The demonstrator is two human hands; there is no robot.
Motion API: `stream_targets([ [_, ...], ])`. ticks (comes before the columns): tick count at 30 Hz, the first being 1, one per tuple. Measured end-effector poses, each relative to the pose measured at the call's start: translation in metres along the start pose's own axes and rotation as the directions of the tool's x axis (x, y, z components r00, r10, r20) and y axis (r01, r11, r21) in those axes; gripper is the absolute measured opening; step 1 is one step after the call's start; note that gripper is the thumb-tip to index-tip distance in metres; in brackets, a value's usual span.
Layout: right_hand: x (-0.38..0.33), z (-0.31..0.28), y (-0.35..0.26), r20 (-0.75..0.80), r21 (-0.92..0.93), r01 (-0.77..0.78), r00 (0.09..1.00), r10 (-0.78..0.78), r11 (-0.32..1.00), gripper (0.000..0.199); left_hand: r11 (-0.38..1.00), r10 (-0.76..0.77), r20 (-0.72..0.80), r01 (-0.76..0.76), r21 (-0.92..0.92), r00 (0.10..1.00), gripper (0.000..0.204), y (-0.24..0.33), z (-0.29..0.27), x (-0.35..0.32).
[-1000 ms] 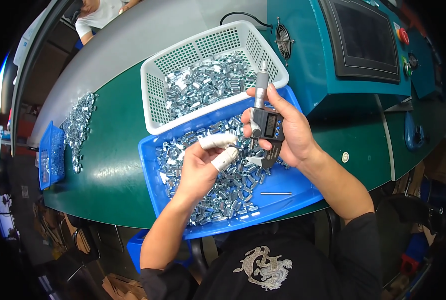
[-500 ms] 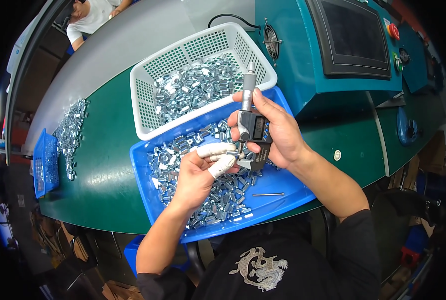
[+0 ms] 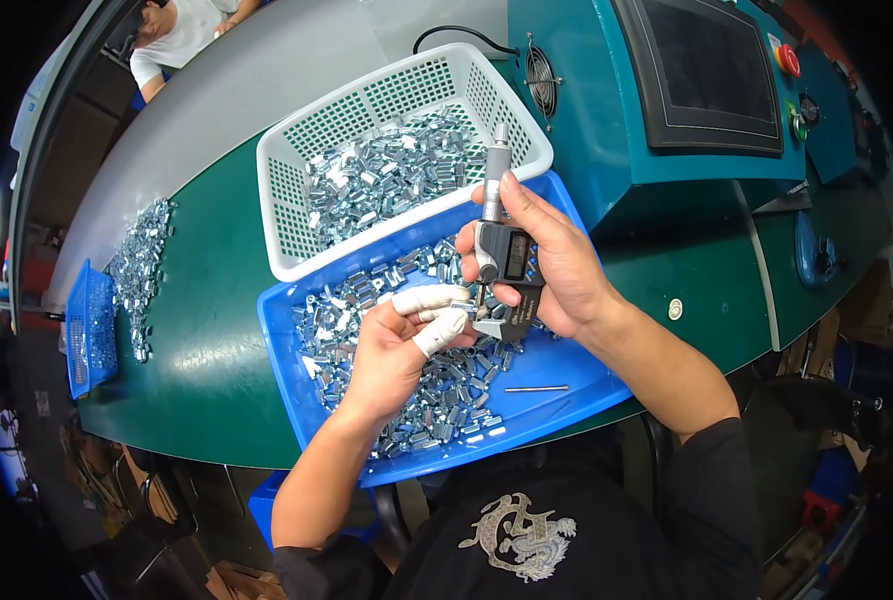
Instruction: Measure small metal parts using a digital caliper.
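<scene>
Right hand still grips the micrometer; left hand fingers stay pinched at its anvil.

Both hands raised, fingers pinched

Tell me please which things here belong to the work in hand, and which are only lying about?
In use:
right hand holding digital micrometer
left hand, with white finger cots, at the micrometer's jaw
blue tray of small metal parts

Lying about:
white basket of parts
thin metal pin
loose parts pile
small blue bin
</scene>
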State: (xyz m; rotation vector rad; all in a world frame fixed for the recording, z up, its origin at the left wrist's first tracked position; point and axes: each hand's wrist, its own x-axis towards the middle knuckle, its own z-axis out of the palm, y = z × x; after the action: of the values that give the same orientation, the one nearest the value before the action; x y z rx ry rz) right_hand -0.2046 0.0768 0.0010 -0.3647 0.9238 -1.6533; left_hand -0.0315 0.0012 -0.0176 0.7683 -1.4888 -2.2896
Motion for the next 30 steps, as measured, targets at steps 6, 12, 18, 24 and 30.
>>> stream_targets([
  [6, 0.001, -0.002, 0.002, 0.006, -0.059, 0.008, 1.0, -0.007, 0.998, 0.038, 0.991, 0.042, -0.036, -0.037, 0.13, 0.998, 0.021, -0.003, -0.001, 0.001],
  [12, -0.003, 0.0, 0.0, 0.012, -0.049, 0.006, 1.0, -0.005, 0.999, 0.043, 0.961, 0.045, -0.142, -0.004, 0.278, 0.989, 0.022, 0.007, -0.013, 0.005],
  [18, -0.002, -0.001, -0.002, 0.006, -0.065, 0.0, 1.0, 0.0, 0.998, 0.044, 0.877, 0.48, -0.468, -0.397, 0.271, 0.742, 0.027, 0.03, -0.028, 0.021],
  [24, 0.0, -0.003, 0.001, 0.027, -0.047, 0.012, 1.0, -0.01, 0.999, 0.043, 0.495, 0.445, -0.133, -0.119, 0.861, 0.886, 0.024, 0.004, -0.023, 0.012],
  [30, -0.002, 0.001, 0.001, -0.004, -0.064, -0.008, 1.0, 0.008, 0.998, 0.043, 0.077, 0.386, 0.066, -0.103, 0.992, 0.92, 0.025, -0.014, -0.02, 0.012],
])
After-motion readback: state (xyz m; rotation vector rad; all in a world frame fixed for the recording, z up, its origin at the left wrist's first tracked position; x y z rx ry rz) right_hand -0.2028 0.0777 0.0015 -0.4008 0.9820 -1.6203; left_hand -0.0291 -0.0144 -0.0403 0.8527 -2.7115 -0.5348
